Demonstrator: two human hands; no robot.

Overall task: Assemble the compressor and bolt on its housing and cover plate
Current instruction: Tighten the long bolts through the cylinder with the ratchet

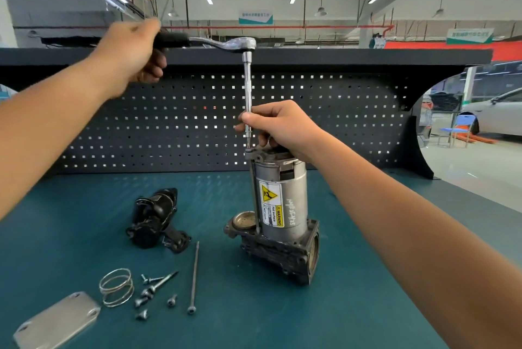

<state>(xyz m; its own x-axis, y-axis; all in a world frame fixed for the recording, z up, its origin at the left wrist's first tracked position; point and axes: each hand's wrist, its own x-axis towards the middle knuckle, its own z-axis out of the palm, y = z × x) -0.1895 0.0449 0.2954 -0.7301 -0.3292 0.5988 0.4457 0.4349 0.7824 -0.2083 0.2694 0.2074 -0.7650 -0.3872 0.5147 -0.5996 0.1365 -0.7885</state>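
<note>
The compressor (285,207) stands upright on the green mat, a silver motor cylinder with a yellow warning label on a dark crankcase base. A chrome ratchet (226,44) with a long extension bar (247,88) reaches straight down to the top left edge of the motor. My left hand (132,49) grips the ratchet's black handle, raised at the left. My right hand (278,125) holds the lower part of the extension, just above the motor top. A long bolt (193,278) lies on the mat left of the base. The grey cover plate (56,320) lies at the front left.
A black housing part (155,218) lies left of the compressor. A coiled wire spring (116,287) and several loose screws (154,290) sit near the cover plate. A black pegboard (197,122) backs the bench. A white car and a blue chair stand off to the right.
</note>
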